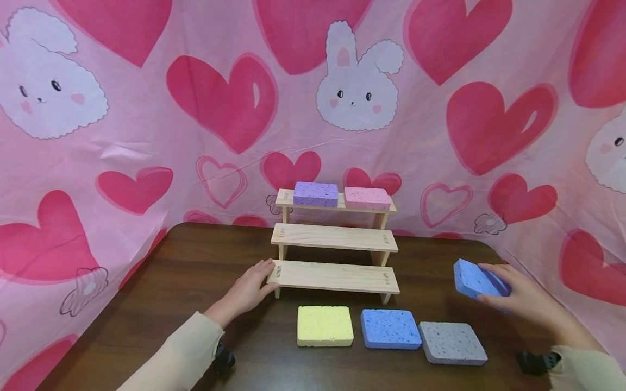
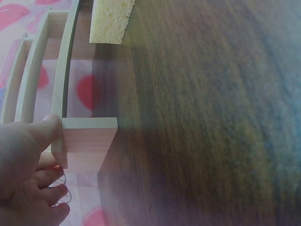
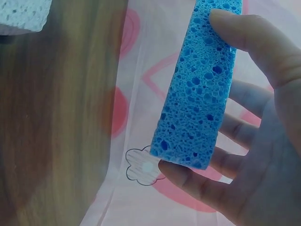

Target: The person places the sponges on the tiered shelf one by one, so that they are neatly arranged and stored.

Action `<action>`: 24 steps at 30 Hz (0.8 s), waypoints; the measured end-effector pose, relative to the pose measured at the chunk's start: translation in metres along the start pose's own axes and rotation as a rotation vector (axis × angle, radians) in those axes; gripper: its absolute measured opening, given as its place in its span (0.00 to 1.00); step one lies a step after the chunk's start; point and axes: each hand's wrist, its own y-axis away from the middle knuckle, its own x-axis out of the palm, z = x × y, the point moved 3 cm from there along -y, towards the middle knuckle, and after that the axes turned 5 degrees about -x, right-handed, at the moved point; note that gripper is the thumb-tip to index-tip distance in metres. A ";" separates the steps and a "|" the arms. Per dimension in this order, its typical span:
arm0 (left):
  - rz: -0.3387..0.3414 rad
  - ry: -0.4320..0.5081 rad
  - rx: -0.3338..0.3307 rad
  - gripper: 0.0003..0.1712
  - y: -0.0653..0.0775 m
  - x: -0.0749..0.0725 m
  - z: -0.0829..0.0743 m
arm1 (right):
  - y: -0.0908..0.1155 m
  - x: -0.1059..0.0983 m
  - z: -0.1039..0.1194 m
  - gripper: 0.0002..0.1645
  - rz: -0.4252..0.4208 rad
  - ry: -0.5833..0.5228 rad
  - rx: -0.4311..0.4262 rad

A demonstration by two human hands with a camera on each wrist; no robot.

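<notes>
My right hand grips a blue sponge by its edges, raised over the right side of the table. In the right wrist view, the thumb and fingers are on opposite sides of the held sponge, and its porous narrow side shows. At the left end of a three-tier wooden stand, my left hand holds the lowest shelf. The left wrist view has the thumb on that shelf's edge, the other fingers curled beyond its end.
A purple sponge and a pink sponge sit on the top shelf. Before the stand, a yellow sponge, another blue sponge and a grey sponge lie in a row on the dark table. A patterned pink cloth hangs behind.
</notes>
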 end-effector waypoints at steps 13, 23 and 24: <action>0.006 0.011 0.006 0.33 0.000 0.000 0.000 | -0.014 -0.003 0.015 0.49 -0.015 0.007 -0.015; 0.000 0.000 0.021 0.32 0.001 -0.001 0.000 | -0.021 -0.003 0.026 0.49 -0.011 0.010 -0.018; 0.003 0.003 0.019 0.32 0.001 -0.001 0.000 | -0.022 -0.003 0.028 0.49 -0.013 0.009 -0.023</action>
